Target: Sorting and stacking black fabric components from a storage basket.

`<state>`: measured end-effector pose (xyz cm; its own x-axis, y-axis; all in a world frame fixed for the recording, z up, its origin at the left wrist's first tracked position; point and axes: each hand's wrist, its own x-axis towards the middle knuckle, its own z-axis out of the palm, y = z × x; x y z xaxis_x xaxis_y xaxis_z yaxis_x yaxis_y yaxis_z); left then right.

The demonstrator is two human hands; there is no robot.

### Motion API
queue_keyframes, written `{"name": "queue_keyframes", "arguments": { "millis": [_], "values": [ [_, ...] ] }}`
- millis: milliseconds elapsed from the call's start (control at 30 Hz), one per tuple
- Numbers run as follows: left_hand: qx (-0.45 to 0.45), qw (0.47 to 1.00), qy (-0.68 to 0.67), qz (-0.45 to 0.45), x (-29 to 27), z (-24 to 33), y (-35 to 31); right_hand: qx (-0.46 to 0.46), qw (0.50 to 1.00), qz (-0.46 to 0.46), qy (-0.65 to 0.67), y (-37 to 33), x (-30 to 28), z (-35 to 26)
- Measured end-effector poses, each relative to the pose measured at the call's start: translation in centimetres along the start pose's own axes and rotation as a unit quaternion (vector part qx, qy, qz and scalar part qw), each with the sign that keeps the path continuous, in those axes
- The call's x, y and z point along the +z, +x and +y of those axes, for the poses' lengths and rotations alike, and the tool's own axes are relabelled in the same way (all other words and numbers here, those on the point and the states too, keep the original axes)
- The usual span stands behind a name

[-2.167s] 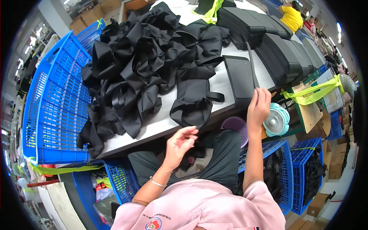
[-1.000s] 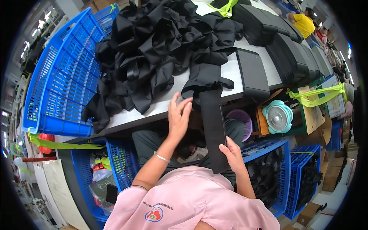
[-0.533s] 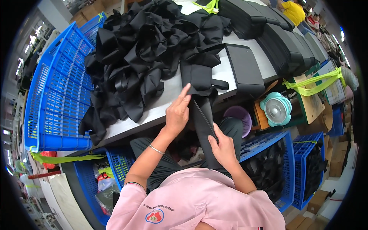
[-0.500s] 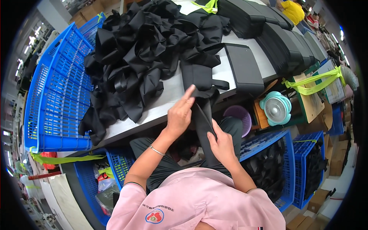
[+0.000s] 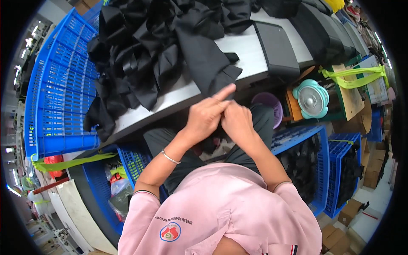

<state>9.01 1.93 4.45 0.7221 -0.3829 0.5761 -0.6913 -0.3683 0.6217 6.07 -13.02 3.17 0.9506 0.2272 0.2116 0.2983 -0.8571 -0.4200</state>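
A black fabric piece (image 5: 206, 63) stretches from the heap on the table down to its front edge, where both of my hands meet. My left hand (image 5: 205, 115), with a bracelet at the wrist, is closed on the piece's near end, its index finger pointing out along the cloth. My right hand (image 5: 238, 120) touches it from the right, fingers curled in on the same near end. The part of the cloth inside the fingers is hidden. A large heap of crumpled black fabric (image 5: 144, 55) lies beyond and left of my hands on the white table (image 5: 246, 49).
Stacked black panels (image 5: 278, 51) lie on the table to the right. A blue crate (image 5: 63, 85) stands at the left. Below the table at the right are a purple basket (image 5: 272, 106), a teal fan (image 5: 312, 98) and a blue crate (image 5: 323, 170) of black pieces.
My right hand has moved up and come against my left. The black strip that hung down between my legs no longer hangs there; cloth now lies beyond my hands. The view has shifted.
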Motion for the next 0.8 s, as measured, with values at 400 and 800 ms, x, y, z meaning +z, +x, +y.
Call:
{"name": "queue_keyframes", "arguments": {
  "millis": [400,800],
  "values": [
    [-0.029,0.998,-0.050,0.000,-1.3,0.8,-1.6,-0.007,0.998,-0.022,-0.057,-2.1,-2.7,-1.4],
    [-0.121,0.988,-0.062,0.072,-0.7,3.6,-6.6,0.315,0.745,0.121,0.575,-2.1,0.9,3.6]
  ]
}}
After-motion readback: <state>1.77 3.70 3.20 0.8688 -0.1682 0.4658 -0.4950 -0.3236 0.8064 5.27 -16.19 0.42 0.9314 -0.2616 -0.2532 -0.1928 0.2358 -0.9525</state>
